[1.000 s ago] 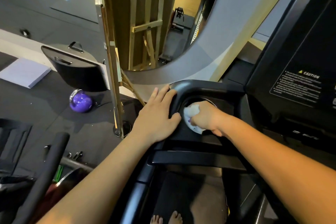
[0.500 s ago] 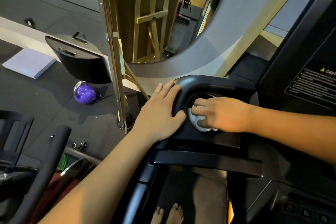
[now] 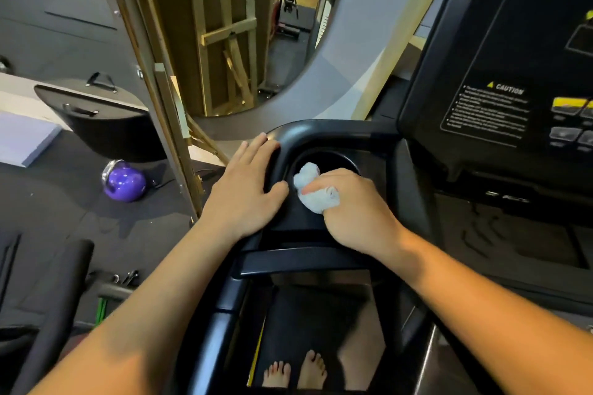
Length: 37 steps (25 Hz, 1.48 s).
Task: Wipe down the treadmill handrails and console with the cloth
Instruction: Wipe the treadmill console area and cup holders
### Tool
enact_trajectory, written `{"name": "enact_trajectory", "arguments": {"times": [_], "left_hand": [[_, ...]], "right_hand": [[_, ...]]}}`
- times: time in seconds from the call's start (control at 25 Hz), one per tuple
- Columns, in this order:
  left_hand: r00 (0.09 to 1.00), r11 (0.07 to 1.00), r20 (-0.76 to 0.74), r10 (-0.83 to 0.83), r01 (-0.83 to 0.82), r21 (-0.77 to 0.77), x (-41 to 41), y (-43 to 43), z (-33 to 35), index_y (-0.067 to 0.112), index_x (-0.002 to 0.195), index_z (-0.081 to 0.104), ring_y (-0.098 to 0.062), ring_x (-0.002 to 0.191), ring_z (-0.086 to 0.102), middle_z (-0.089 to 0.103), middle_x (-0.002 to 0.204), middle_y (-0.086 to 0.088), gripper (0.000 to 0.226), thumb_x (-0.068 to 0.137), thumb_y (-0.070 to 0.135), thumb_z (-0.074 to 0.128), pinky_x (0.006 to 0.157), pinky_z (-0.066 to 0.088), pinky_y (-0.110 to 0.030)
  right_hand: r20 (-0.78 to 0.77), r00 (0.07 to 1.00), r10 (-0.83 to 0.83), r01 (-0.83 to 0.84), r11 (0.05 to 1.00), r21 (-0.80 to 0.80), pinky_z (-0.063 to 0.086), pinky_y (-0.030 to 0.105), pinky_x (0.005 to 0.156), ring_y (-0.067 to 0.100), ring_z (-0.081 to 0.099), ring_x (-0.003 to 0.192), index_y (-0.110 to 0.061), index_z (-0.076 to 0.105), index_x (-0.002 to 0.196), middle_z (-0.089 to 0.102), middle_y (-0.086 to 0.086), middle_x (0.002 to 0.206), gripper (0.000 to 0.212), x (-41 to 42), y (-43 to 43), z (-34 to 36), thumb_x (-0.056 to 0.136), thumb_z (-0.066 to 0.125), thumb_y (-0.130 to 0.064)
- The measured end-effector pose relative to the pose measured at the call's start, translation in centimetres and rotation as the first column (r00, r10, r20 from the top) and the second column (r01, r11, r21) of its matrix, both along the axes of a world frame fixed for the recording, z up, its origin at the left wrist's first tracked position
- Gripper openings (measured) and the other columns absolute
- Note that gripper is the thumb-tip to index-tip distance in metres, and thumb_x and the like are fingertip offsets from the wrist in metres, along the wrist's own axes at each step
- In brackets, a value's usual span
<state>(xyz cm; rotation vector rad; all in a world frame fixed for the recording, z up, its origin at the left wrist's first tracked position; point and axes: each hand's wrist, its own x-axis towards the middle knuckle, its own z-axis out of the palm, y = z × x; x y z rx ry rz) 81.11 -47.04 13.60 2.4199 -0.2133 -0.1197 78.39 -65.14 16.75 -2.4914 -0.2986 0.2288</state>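
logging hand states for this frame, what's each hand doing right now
Left hand: open, fingers straight, resting flat on the console frame, holding nothing.
Right hand: closed round the white cloth at the cup holder.

Console (image 3: 481, 26) partly beyond right edge; caution label (image 3: 486, 112) print illegible.

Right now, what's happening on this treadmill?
A barefoot person stands on the treadmill belt. Their right hand grips a bunched white cloth and presses it on the near rim of the round cup holder. Their left hand rests flat on the curved handrail corner beside it. No hand is on the display panel with its caution label.
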Motion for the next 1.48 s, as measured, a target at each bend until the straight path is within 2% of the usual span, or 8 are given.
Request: {"name": "enact_trajectory", "arguments": {"times": [0.12, 0.24, 0.52, 0.76, 0.88, 1.12, 1.32, 1.48], "left_hand": [[1.0, 1.0, 0.013, -0.009, 0.009, -0.007, -0.1, 0.0, -0.1, 0.027, 0.153, 0.028, -0.02, 0.152, 0.007, 0.014, 0.165, 0.006, 0.067, 0.092, 0.037, 0.054, 0.122, 0.016, -0.044], [0.999, 0.999, 0.032, -0.022, 0.021, 0.026, -0.4, 0.0, -0.1, 0.026, 0.155, 0.025, -0.022, 0.153, 0.005, 0.012, 0.165, 0.003, 0.066, 0.096, 0.031, 0.054, 0.123, 0.014, -0.045], [0.998, 0.997, 0.021, -0.052, 0.051, 0.061, -0.9, 0.1, 0.4, 0.026, 0.157, 0.016, -0.022, 0.153, -0.003, 0.003, 0.166, 0.004, 0.065, 0.101, 0.036, 0.046, 0.123, 0.008, -0.044], [0.998, 0.993, 0.031, -0.056, 0.052, 0.109, -0.4, 0.1, -0.5, 0.028, 0.158, 0.012, -0.02, 0.153, -0.004, 0.001, 0.166, 0.005, 0.065, 0.101, 0.04, 0.042, 0.122, 0.008, -0.041], [0.999, 0.996, 0.015, -0.048, 0.047, 0.076, -0.1, 0.1, -0.4, 0.03, 0.157, 0.013, -0.018, 0.152, -0.005, 0.002, 0.166, 0.007, 0.065, 0.101, 0.04, 0.043, 0.122, 0.011, -0.044], [0.996, 0.994, 0.026, -0.086, 0.084, 0.07, -4.4, 1.4, -0.7, 0.031, 0.157, 0.007, -0.008, 0.15, -0.016, -0.006, 0.164, 0.014, 0.058, 0.105, 0.043, 0.028, 0.117, -0.002, -0.027], [0.998, 0.998, -0.019, -0.06, 0.06, 0.008, -4.1, 1.7, -1.1, 0.037, 0.156, 0.012, -0.002, 0.148, -0.016, -0.004, 0.162, 0.022, 0.055, 0.103, 0.042, 0.024, 0.117, 0.007, -0.031], [0.997, 0.995, -0.006, -0.077, 0.076, -0.065, -4.1, 1.9, -1.4, 0.033, 0.156, 0.018, -0.005, 0.15, -0.012, 0.001, 0.163, 0.018, 0.064, 0.092, 0.041, 0.019, 0.116, 0.002, -0.026]], "right_hand": [[0.212, 0.973, 0.094, -0.075, 0.992, -0.099, 0.041, 0.018, 0.086, 0.012, 0.047, 0.106, -0.02, 0.075, 0.099, 0.056, 0.0, 0.122, 0.042, -3.8, -1.9, 0.2, 0.072, 0.052, 0.003], [0.175, 0.948, 0.265, -0.188, 0.912, -0.364, 0.051, 0.034, 0.071, 0.029, 0.055, 0.102, -0.023, 0.073, 0.098, 0.056, 0.005, 0.124, 0.045, -5.4, -6.6, 1.8, 0.064, 0.066, 0.006], [0.222, 0.974, -0.033, 0.149, 0.834, -0.532, 0.046, 0.035, 0.089, 0.026, 0.047, 0.109, -0.014, 0.061, 0.119, 0.049, 0.004, 0.127, 0.034, 2.8, -4.7, 2.0, 0.087, 0.054, -0.007], [0.093, 0.996, 0.009, 0.027, 0.924, -0.382, 0.05, 0.032, 0.086, 0.026, 0.057, 0.106, -0.014, 0.075, 0.1, 0.06, 0.003, 0.116, 0.031, -3.9, -6.0, 3.0, 0.078, 0.057, -0.001], [0.022, 0.998, -0.067, 0.071, 0.952, -0.297, 0.04, 0.022, 0.08, 0.025, 0.061, 0.099, -0.011, 0.066, 0.088, 0.064, 0.004, 0.096, 0.033, -0.1, -5.2, 3.6, 0.088, 0.041, -0.032], [-0.303, 0.936, -0.18, 0.204, 0.978, 0.05, 0.045, 0.027, 0.06, 0.008, 0.063, 0.061, -0.018, 0.072, 0.065, 0.067, -0.004, 0.062, 0.024, -2.8, -5.0, 5.7, 0.074, 0.061, 0.002], [-0.167, 0.976, 0.138, -0.096, 0.968, 0.233, 0.044, 0.01, 0.084, -0.007, 0.062, 0.093, -0.018, 0.078, 0.091, 0.073, -0.008, 0.09, 0.034, -2.9, -0.1, 3.7, 0.073, 0.063, 0.006], [0.082, 0.939, 0.333, -0.339, 0.938, 0.077, 0.034, 0.0, 0.085, -0.005, 0.055, 0.096, -0.01, 0.075, 0.097, 0.063, -0.008, 0.093, 0.021, -3.4, 1.5, 3.0, 0.076, 0.076, -0.012]]}}
